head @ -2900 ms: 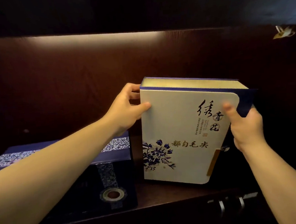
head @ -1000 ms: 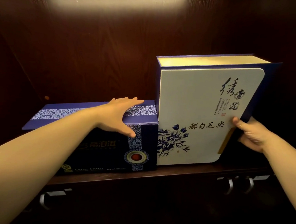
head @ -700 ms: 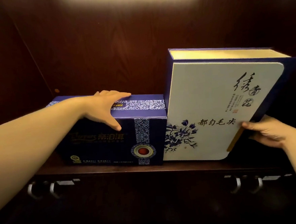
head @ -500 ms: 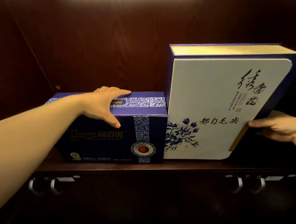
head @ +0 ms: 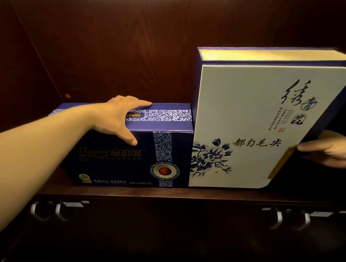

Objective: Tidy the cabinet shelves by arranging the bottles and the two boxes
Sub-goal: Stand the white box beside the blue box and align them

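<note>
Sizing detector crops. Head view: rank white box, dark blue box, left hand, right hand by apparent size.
1. white box
2. dark blue box
3. left hand and right hand: look alike; right hand is partly hidden by the white box, so unranked.

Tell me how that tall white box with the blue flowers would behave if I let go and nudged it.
The white box stands upright on a narrow base, so a push from the front might tip it backward. The dark blue box butts against its left side, probably blocking a leftward slide. Its flat, straight panels look rigid, so it should hold its shape under the right hand.
</note>
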Tool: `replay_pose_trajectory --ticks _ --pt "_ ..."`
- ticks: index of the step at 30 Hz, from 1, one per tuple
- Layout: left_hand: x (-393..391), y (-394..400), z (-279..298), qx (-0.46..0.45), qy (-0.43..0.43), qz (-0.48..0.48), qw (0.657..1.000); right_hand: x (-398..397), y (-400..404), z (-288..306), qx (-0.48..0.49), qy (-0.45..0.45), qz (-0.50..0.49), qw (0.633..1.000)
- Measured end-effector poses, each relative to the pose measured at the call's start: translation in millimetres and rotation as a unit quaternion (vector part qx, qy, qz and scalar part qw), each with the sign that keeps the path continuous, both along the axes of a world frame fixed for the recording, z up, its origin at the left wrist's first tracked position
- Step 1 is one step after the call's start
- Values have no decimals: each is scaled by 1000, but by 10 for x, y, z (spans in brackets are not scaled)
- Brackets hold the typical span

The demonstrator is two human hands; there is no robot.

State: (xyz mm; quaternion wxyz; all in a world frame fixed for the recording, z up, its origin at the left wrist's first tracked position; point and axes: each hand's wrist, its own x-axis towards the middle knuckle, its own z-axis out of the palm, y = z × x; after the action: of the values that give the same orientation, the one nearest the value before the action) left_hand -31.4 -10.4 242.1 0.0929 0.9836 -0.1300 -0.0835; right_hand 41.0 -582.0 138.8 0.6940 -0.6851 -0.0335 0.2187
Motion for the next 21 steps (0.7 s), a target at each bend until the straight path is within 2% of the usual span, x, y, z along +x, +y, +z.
replay_pose_trajectory --ticks 9,14,16,18,20,21 --pt "-98 -36 11 -26 7 5 1000 -118 74 54 4 -30 4 1000" --pt "-200 -19 -17 -23 0 5 1000 -235 139 101 -28 -44 -30 998" --pt "-314 98 -83 -22 -69 19 997 -332 198 85 -26 -59 -51 997" --pt "-471 362 -244 -47 -251 64 965 -449 272 9 18 -58 -104 993" --pt "-675 734 -531 -114 -426 184 878 -570 384 -113 61 -52 -170 982" --pt "-778 891 -702 -184 -462 276 823 -618 446 -181 66 -53 -196 977"
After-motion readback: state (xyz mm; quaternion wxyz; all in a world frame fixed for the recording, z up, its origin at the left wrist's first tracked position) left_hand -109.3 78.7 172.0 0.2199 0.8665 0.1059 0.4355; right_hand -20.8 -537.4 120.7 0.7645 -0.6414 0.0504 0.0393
